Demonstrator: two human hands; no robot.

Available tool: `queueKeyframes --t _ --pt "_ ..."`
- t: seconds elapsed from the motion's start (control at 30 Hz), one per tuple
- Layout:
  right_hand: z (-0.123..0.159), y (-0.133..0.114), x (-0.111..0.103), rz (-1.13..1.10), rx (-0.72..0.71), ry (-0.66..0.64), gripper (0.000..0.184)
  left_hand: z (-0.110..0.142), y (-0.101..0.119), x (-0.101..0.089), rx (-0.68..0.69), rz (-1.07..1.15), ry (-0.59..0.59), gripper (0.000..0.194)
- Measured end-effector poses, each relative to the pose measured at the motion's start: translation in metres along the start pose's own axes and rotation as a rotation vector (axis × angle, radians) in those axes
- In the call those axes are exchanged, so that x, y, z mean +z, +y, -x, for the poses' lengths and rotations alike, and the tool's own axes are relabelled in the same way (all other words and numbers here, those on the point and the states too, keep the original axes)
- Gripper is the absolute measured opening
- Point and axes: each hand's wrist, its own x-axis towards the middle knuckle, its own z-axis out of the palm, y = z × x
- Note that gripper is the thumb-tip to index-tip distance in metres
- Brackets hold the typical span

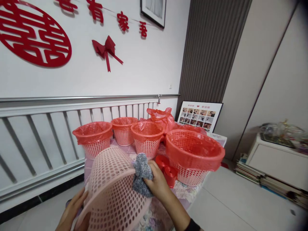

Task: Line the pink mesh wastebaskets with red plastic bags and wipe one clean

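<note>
My left hand (73, 207) holds a pink perforated plastic basket (113, 192) by its rim, tilted on its side in front of me. My right hand (157, 183) is closed on a grey cloth (141, 175) and presses it against the basket's outer wall near the base. Both hands are at the near edge of a small table (185, 192) covered with a floral cloth.
Several pink baskets lined with red plastic bags stand on the table: one large (193, 154) at right, three smaller ones (146, 136) behind. A roll of red bags (167, 170) lies between them. A railing (48, 134) runs along the left; a white cabinet (276, 157) and stacked books (264, 183) sit at right.
</note>
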Motion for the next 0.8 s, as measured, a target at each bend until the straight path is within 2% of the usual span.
queueKeyframes --t 0.1,0.2,0.3,0.4,0.5,0.63,0.7,0.8 --pt "-0.017 -0.025 0.000 0.169 -0.209 -0.214 0.032 -0.026 0.031 -0.011 0.048 0.019 0.013 0.061" --pt "-0.023 -0.041 0.008 0.267 -0.264 -0.312 0.032 -0.044 0.048 -0.019 0.116 0.001 -0.008 0.065" --pt "-0.023 -0.043 0.015 0.291 -0.242 -0.314 0.034 -0.049 0.049 -0.021 0.183 -0.008 -0.038 0.068" --pt "-0.015 -0.027 0.017 0.238 -0.190 -0.246 0.040 -0.046 0.043 -0.021 0.197 0.006 -0.075 0.070" --pt "0.004 0.005 0.019 0.160 -0.059 -0.128 0.045 -0.039 0.031 -0.016 0.184 0.035 -0.060 0.067" --pt "0.051 0.050 0.029 0.040 0.245 0.059 0.038 -0.027 0.008 -0.007 0.271 0.028 -0.015 0.061" --pt "0.080 0.066 0.038 -0.043 0.397 0.110 0.038 -0.024 0.000 -0.004 0.322 0.006 -0.025 0.060" --pt "0.120 0.080 0.055 -0.170 0.576 0.139 0.039 -0.022 -0.003 -0.005 0.292 0.016 -0.059 0.062"
